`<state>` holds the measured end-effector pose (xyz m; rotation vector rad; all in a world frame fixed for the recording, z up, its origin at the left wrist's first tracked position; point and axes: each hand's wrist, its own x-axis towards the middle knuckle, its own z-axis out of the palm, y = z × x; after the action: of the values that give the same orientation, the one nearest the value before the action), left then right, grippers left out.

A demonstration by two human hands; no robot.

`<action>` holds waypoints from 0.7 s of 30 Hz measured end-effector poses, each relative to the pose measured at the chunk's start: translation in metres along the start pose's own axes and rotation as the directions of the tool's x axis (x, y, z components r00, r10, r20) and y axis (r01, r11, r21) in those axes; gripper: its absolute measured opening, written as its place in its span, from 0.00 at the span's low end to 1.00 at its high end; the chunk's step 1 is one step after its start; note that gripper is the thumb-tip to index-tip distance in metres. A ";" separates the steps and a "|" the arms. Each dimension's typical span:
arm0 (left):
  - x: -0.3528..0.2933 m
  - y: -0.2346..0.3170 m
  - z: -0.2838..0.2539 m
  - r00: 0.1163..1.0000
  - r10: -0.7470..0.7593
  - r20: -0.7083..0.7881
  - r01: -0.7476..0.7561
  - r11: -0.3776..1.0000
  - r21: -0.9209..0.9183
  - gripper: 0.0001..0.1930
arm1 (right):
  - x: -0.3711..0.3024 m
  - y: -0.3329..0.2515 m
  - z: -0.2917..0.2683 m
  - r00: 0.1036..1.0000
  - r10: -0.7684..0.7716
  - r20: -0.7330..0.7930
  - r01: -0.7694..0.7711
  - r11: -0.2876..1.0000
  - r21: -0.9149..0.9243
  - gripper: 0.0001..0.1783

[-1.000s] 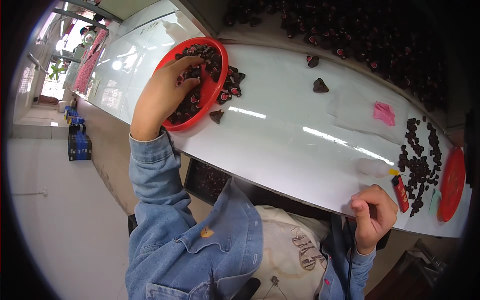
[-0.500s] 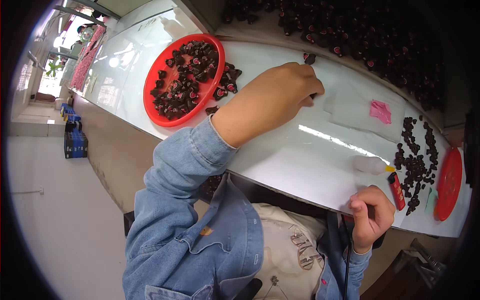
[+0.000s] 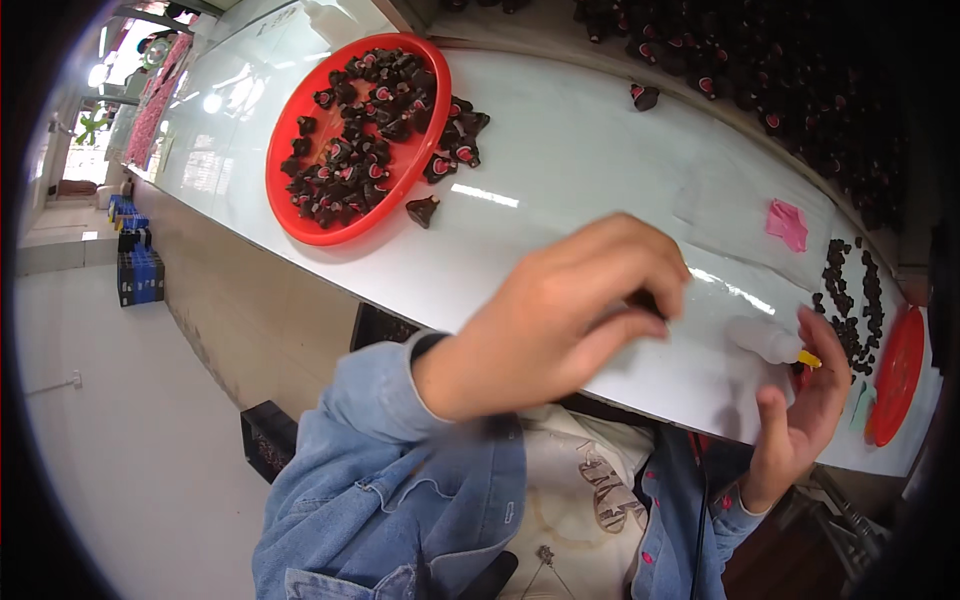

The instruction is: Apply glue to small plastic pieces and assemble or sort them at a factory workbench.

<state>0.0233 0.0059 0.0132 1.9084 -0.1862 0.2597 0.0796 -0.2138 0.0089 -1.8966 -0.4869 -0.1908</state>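
My left hand (image 3: 575, 310) is over the front middle of the white table, its thumb and forefinger pinched on a small dark piece (image 3: 641, 299) that is mostly hidden. To its right, my right hand (image 3: 800, 420) has its fingers stretched and thumb apart, holding nothing visible. Its fingertips are close by the yellow tip of a clear squeeze bottle (image 3: 768, 341) lying on its side. Behind these fingers a bit of a red lighter (image 3: 800, 375) shows. Just past them lie many tiny black bits (image 3: 846, 325).
On the left, a red tray (image 3: 283, 200) holds black pieces with pink-and-white marks; more (image 3: 462, 135) lie beside it. One lone piece (image 3: 644, 97) is near a large dark heap (image 3: 740, 60). A pink scrap (image 3: 787, 224) rests on a clear sheet. Another red tray (image 3: 897, 385) is far right.
My left hand has come nearer me and down with the dark piece. My right hand has opened from a curl and moved right, over the lighter. The view has shifted slightly.
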 end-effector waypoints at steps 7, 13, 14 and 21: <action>-0.011 -0.005 0.032 0.982 -0.188 -0.035 0.092 0.628 -0.773 0.11 | 0.003 0.000 0.006 0.971 0.150 0.186 -0.159 0.987 0.036 0.30; -0.009 -0.017 0.025 0.995 -0.087 0.044 0.094 0.748 -0.657 0.11 | 0.002 0.001 -0.013 0.987 0.085 0.138 -0.110 0.975 0.192 0.33; -0.008 -0.016 0.028 0.995 -0.081 0.060 0.100 0.729 -0.678 0.11 | 0.003 -0.004 -0.020 0.990 0.058 0.125 -0.078 0.983 0.167 0.34; -0.011 -0.012 0.038 0.960 -0.279 -0.016 0.132 0.504 -0.853 0.10 | 0.020 -0.009 -0.042 0.934 -0.158 0.322 0.057 0.952 0.302 0.33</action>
<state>0.0189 -0.0257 -0.0136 0.8858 0.0369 0.1061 0.0980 -0.2447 0.0397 -1.6189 -0.8125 0.1390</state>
